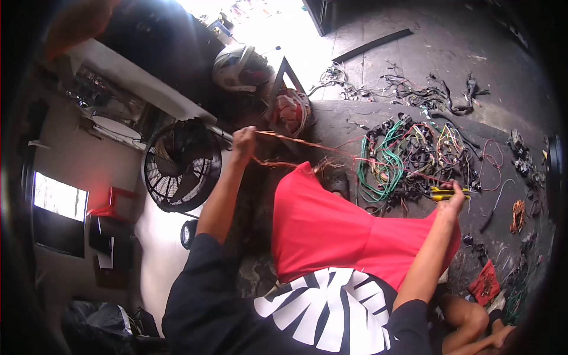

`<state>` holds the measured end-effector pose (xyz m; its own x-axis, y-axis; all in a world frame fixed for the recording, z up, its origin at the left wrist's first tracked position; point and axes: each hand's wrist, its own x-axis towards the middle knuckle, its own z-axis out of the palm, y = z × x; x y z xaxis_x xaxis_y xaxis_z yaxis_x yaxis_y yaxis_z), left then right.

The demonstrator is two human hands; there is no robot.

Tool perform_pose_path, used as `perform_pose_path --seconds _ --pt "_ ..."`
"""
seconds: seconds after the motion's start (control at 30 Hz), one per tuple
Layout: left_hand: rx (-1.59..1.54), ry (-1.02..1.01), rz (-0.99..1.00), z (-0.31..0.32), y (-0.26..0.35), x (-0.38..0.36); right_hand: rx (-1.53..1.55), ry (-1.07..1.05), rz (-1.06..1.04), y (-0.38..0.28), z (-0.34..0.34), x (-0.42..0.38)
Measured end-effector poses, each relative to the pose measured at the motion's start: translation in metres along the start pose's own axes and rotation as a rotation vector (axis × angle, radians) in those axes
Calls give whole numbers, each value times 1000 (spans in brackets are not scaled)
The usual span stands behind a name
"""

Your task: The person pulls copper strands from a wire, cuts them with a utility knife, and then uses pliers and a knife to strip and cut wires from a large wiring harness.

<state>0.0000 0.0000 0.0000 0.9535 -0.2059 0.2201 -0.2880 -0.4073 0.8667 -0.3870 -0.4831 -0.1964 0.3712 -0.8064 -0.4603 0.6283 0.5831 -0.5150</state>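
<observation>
My left hand is raised ahead of me, closed around a bundle of thin copper-coloured wires. One part of the bundle stretches rightward and another hangs back toward my knee. Out to the right, my right hand is closed on yellow-handled pliers. A thin red wire runs between the bundle side and my right hand, over a tangled heap of wiring harnesses. Green wires loop along the near side of that heap. Red cloth covers my lap.
More harness pieces lie on the dark floor beyond the heap. A small orange wire coil and a red rag are at right. A fan and a helmet stand left. Another person's leg shows at lower right.
</observation>
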Motion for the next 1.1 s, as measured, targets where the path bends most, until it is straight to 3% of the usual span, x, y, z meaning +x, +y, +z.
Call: perform_pose_path --seconds 0.07,0.1,0.17,0.2,0.27,0.3,0.37,0.43,0.47,0.5,0.57,0.63,0.7,0.77,0.83,0.9,0.97,1.1 --pt "63 68 -5 -37 2 3 6 24 -14 -12 3 1" --pt "-10 77 -164 -18 -35 -38 -142 61 -89 -76 -6 -5" --pt "210 125 -8 -79 -46 -29 -191 0 -127 -76 4 -8" --pt "449 214 245 -118 -48 -18 -151 1 -136 -69 8 -9" --pt "978 246 472 -183 -91 -27 -98 15 -163 -102 -12 5" --pt "1288 203 473 -217 -112 -36 -43 19 -171 -125 -30 22" --pt "1250 271 324 -248 -132 -75 -144 -14 -177 -162 -47 19" --pt "979 228 -218 -260 -162 -106 -218 -78 -213 -177 -35 -10" --pt "1056 70 -188 -260 -188 -128 -242 -126 -221 -182 -28 -22" --pt "1127 -86 -154 -256 -205 -147 -259 -183 -223 -187 -27 -30" --pt "1217 -288 -545 -224 -207 -174 -301 -286 -200 -194 -12 -52" --pt "1241 -278 -424 -170 -153 -179 -350 -364 -160 -192 14 -87" --pt "943 -15 84 -104 -92 -161 -330 -482 -139 -199 8 -90" --pt "677 -21 151 -32 7 -161 -351 -400 -226 -199 17 -95" --pt "503 -395 163 16 71 -184 -387 -304 -294 -207 19 -99" --pt "451 -623 240 48 96 -217 -418 -285 -325 -215 21 -105" --pt "687 -941 181 65 105 -234 -461 -318 -332 -222 22 -111" --pt "570 -738 311 82 108 -271 -476 -282 -342 -225 22 -117"
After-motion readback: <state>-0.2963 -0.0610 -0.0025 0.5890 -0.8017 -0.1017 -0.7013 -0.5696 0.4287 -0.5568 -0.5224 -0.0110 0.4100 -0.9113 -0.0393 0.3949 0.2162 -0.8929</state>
